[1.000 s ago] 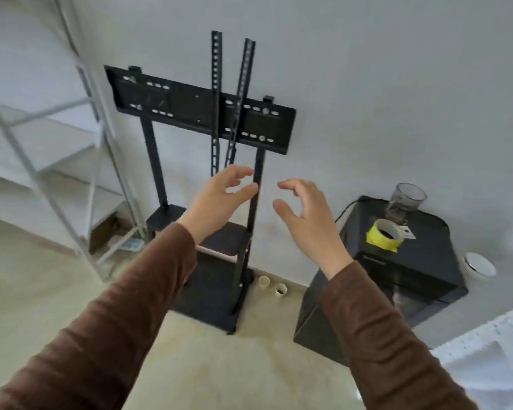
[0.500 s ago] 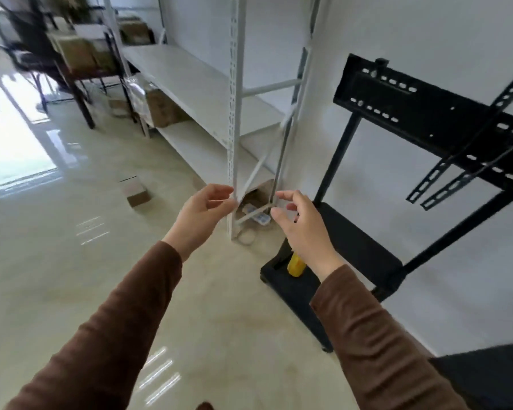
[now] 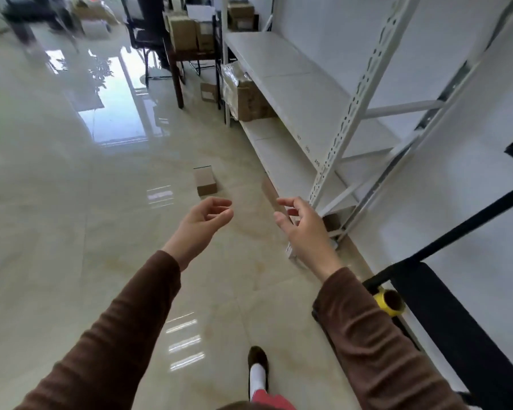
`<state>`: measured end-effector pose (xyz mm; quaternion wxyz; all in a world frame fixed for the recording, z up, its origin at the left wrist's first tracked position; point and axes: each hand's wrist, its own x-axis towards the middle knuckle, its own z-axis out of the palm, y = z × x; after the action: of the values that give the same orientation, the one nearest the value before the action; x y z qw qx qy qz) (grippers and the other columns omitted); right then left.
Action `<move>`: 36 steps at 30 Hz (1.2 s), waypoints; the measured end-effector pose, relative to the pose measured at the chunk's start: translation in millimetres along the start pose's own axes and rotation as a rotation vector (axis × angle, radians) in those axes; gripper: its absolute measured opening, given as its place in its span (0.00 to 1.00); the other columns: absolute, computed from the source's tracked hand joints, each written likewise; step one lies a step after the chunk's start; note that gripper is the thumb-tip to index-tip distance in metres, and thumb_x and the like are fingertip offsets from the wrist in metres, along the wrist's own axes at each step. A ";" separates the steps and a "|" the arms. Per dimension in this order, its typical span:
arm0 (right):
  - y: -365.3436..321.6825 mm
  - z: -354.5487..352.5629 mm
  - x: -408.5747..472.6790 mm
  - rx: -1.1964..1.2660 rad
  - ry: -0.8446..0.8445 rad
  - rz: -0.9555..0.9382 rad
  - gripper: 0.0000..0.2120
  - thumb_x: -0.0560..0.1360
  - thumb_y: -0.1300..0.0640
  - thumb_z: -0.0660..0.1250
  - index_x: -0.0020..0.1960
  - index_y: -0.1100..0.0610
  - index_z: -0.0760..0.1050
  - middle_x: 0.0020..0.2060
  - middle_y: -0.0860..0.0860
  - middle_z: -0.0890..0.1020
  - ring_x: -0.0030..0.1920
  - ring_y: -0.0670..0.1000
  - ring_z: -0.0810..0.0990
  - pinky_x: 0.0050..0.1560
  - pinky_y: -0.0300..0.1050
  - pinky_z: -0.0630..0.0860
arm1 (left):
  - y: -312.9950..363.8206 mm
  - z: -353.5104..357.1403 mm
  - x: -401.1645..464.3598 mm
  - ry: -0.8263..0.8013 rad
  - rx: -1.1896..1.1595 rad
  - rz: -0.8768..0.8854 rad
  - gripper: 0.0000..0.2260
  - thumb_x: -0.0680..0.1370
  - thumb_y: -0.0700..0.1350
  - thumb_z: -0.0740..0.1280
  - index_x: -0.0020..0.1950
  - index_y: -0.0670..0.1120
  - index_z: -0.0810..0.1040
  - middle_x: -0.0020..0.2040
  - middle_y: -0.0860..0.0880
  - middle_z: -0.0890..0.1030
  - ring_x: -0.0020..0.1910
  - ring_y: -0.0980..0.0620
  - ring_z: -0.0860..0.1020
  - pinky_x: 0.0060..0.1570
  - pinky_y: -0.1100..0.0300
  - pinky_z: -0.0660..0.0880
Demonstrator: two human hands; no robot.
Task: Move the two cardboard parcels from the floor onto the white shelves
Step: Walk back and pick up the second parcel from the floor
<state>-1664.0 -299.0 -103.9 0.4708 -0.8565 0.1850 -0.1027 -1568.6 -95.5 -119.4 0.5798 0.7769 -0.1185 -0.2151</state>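
A small cardboard parcel lies on the glossy floor ahead of me, a short way beyond my left hand. A second, flat cardboard parcel lies near the foot of the white shelves, partly hidden behind my right hand. Both hands are held out in front of me, fingers curled and apart, holding nothing. The shelves run along the right wall, with bare white boards at two levels.
A black TV stand base with a yellow tape roll is close on my right. Wrapped cardboard boxes fill the shelves' far end. A dark table with boxes stands further back. My foot is on the floor below.
My view has swung left, from the TV stand and wall to the shelves and floor. The parcels have come into view ahead. Both hands stay raised and empty.
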 end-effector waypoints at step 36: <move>-151.9 379.2 625.3 0.289 -0.193 0.154 0.08 0.81 0.60 0.67 0.59 0.55 0.81 0.54 0.49 0.85 0.55 0.48 0.82 0.56 0.40 0.78 | -43.6 -436.8 574.5 0.098 0.003 -0.121 0.09 0.81 0.51 0.69 0.60 0.55 0.81 0.54 0.51 0.82 0.58 0.51 0.81 0.55 0.58 0.74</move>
<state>-928.5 -192.0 -177.7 0.6111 -0.7690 0.1874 -0.0092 -860.3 39.7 -171.2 0.5696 0.7931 -0.0430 -0.2115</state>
